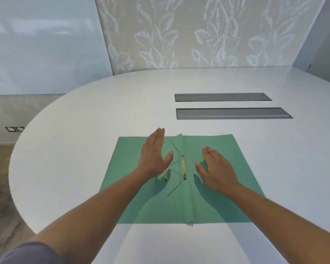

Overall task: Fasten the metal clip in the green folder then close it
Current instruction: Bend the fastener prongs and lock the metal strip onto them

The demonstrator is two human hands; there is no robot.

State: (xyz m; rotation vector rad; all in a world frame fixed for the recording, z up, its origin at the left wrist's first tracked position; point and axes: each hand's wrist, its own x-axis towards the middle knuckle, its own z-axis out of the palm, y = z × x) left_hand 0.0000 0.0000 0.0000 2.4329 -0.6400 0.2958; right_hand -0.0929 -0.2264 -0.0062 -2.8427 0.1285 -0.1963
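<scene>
A green folder lies open and flat on the white table in front of me. Along its middle fold sits a gold metal clip bar, with a thin prong sticking up and away from its far end. A second gold bar lies just left of it, partly hidden under my left hand. My left hand hovers open over the left flap, fingers together and pointing away. Over the right flap my right hand is held open, palm down. Neither hand holds anything.
Two long grey cable hatches are set into the table beyond the folder. The table's rounded edge curves off to the left above the floor. A leaf-patterned wall stands behind the table.
</scene>
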